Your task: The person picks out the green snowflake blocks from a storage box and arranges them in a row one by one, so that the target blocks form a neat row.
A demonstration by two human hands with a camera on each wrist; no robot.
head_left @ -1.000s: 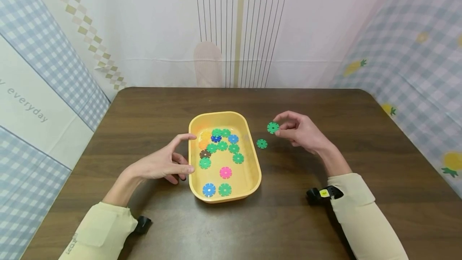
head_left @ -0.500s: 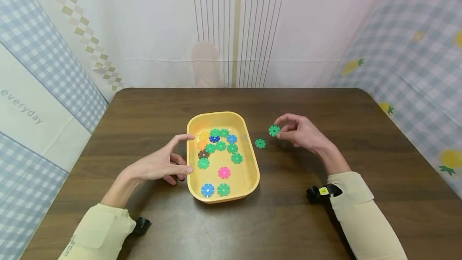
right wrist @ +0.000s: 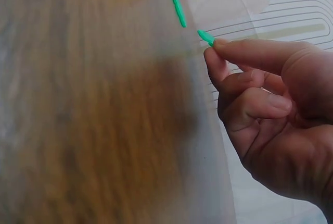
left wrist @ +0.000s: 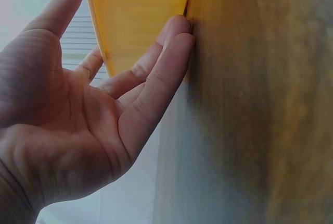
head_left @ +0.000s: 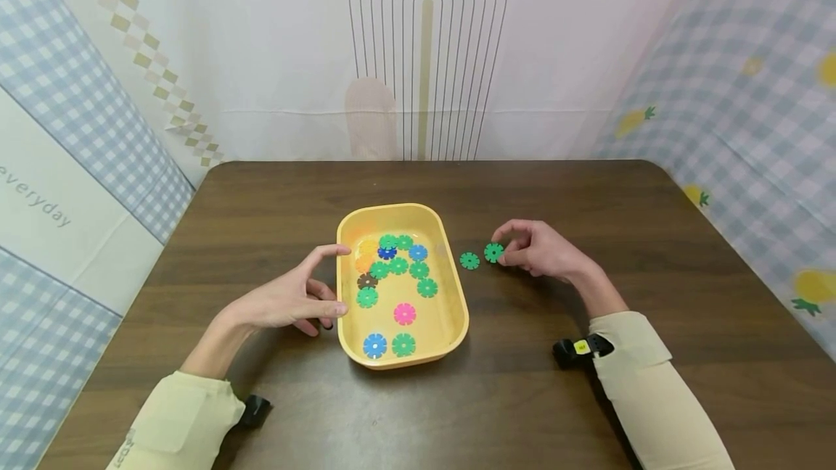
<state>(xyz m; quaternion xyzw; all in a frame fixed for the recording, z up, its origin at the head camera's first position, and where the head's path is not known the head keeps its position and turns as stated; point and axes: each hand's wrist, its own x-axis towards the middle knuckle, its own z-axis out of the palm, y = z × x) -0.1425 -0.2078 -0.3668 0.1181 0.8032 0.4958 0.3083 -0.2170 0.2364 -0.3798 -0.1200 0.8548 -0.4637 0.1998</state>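
Right hand [head_left: 547, 249] and its green disc [head_left: 489, 253] now nearer the wearer than half a second ago, brought closer to the second green disc [head_left: 464, 261]. Held green disc: to the right of the yellow tray [head_left: 459, 299], beyond the second green disc, which lies flat on the brown table [head_left: 588, 191] between it and the tray; a narrow gap separates the two. Right hand grip: thumb and index fingertip pinch the disc at its edge on the side away from the tray; remaining fingers bent inward. Left hand [head_left: 287, 302]: at the tray's left side, fingers spread and relaxed, thumb and index fingertip resting at the rim, others beside the outer wall. Inside the tray: assorted discs, including one pink disc [head_left: 400, 314] and, at the near end, one blue disc [head_left: 370, 346].
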